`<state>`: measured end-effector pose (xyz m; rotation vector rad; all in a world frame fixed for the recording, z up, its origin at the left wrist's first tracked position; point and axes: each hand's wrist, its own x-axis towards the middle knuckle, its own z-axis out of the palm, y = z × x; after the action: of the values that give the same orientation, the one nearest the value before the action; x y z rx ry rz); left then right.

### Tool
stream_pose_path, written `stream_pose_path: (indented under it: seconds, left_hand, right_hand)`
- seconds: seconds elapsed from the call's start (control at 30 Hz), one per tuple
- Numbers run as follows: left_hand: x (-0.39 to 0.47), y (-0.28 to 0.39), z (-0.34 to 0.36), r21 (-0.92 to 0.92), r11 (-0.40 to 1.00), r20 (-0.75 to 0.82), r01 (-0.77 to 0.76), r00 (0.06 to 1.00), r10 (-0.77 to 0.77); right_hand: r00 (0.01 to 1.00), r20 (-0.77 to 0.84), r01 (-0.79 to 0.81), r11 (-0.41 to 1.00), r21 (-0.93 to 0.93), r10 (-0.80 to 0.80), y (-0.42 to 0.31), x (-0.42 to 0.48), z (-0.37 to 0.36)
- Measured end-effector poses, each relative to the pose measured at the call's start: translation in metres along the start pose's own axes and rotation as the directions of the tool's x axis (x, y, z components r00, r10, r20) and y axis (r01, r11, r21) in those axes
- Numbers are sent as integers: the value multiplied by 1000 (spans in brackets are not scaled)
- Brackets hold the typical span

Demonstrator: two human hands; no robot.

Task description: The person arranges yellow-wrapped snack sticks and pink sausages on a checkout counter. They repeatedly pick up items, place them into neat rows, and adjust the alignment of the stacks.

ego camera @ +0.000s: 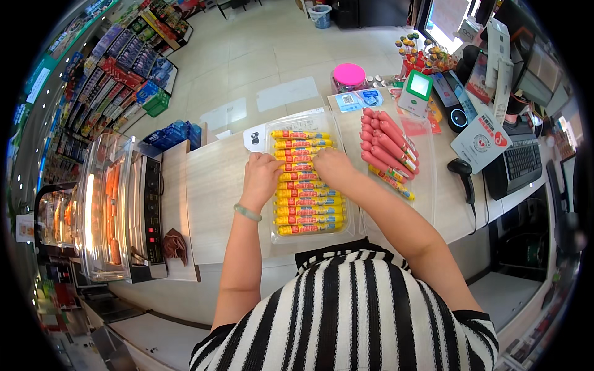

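Note:
A clear plastic tray on the counter holds a column of sausages in yellow and red wrappers, lying crosswise one below another. At the left ends of the upper sausages is my left hand, a pale green bangle on its wrist. My right hand touches their right ends. Fingers of both hands rest on one of these sausages, partly hiding it. Right of this tray, a second clear tray contains a pile of pink-wrapped sausages and a few yellow-wrapped ones at its lower end.
On the left stands a glass-covered sausage roller grill, with a brown cloth beside it. A barcode scanner, a keyboard and a green-framed payment device occupy the right. Beyond the trays is a pink-lidded jar.

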<state>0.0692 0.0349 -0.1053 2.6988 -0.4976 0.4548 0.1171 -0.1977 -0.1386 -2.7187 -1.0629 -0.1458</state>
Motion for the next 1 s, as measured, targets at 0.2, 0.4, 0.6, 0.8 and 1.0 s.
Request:
stream_pose_path:
  seconds: [0.2, 0.4, 0.6, 0.8, 1.0]
  left_hand:
    - [2, 5, 0, 53, 998, 25, 16, 1000, -18]
    - [-8, 10, 0, -50, 997, -72, 57, 996, -60]
    - [-11, 56, -7, -148, 986, -228, 76, 968, -109]
    - [-5, 122, -3, -263, 945, -239, -193, 962, 130]
    - [20, 193, 27, -326, 881, 108, -343, 912, 395]
  right_hand:
    - [997, -53, 47, 999, -22, -48, 0, -5, 1]
    - [927, -347, 198, 972, 125, -144, -15, -57, -36]
    - [948, -312, 138, 959, 249, -56, -18, -139, -63]
    - [930, -298, -134, 954, 267, 214, -1, -202, -67]
    - [893, -212, -380, 918, 113, 396, 35, -216, -60]
